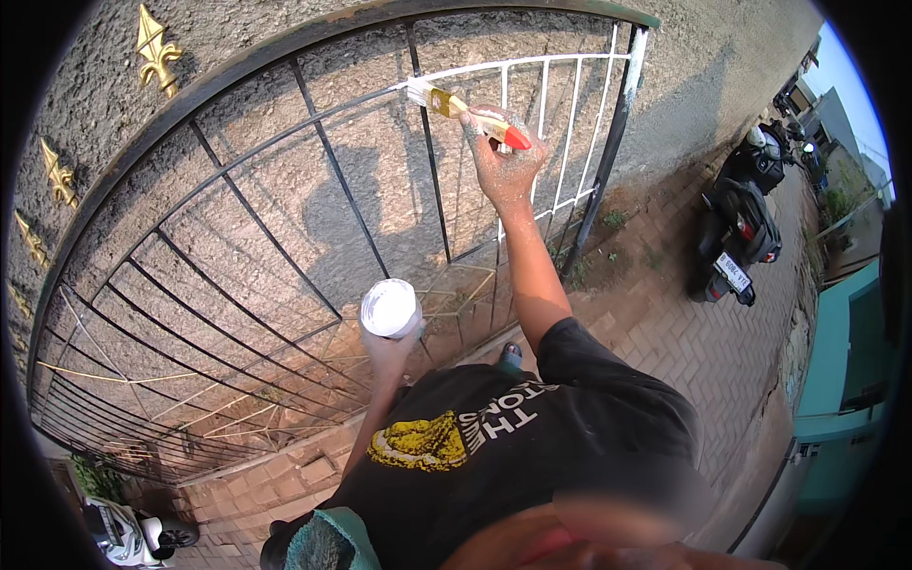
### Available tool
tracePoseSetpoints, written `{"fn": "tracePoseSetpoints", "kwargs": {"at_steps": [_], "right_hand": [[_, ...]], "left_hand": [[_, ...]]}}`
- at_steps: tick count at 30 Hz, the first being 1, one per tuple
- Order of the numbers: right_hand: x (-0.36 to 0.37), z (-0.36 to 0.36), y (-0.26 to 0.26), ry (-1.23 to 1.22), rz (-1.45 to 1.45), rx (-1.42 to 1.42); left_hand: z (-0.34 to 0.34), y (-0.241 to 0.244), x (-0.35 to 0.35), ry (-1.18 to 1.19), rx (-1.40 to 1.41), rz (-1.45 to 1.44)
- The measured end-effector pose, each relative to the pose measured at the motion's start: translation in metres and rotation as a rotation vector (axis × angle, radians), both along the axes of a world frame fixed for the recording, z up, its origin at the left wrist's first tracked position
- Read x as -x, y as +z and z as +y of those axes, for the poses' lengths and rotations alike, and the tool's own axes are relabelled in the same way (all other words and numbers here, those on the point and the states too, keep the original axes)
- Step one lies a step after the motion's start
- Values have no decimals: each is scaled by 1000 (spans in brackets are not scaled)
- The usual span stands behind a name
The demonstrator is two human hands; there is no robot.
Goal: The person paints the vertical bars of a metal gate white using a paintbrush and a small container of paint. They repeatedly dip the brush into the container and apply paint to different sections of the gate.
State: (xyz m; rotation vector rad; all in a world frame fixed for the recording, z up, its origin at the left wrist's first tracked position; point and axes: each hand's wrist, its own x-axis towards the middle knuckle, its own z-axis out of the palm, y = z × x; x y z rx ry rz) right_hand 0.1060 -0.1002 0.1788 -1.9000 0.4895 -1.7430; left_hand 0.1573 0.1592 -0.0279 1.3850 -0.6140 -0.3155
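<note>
My right hand [507, 153], speckled with pale paint, grips a flat paintbrush [463, 112] by its wooden, red-tipped handle. The brush's white-coated bristles touch a curved horizontal bar of a metal gate [356, 102]. Right of the bristles that bar and several uprights are white; to the left the bars are dark. Lower down, my left hand [388, 349] holds a round container of white paint [389, 308] with its open top facing up, in front of the gate's lower bars. The fingers behind the container are partly hidden.
A rough wall [342, 192] stands behind the gate. Gold spearhead finials [154, 50] line the gate's outer rail. A black motorcycle [744, 206] is parked on the brick paving [662, 313] at the right; a white motorcycle [128, 534] stands at the lower left.
</note>
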Motion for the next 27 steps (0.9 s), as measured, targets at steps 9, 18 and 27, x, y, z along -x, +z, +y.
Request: {"fn": "tracePoseSetpoints", "kwargs": {"at_steps": [9, 18, 27], "right_hand": [[65, -135, 20, -502, -272, -53], [27, -45, 21, -223, 305, 619], [8, -27, 22, -144, -77, 460]], "left_hand": [[16, -2, -1, -5, -18, 12], [11, -6, -4, -20, -72, -33], [20, -1, -3, -12, -40, -8]]}}
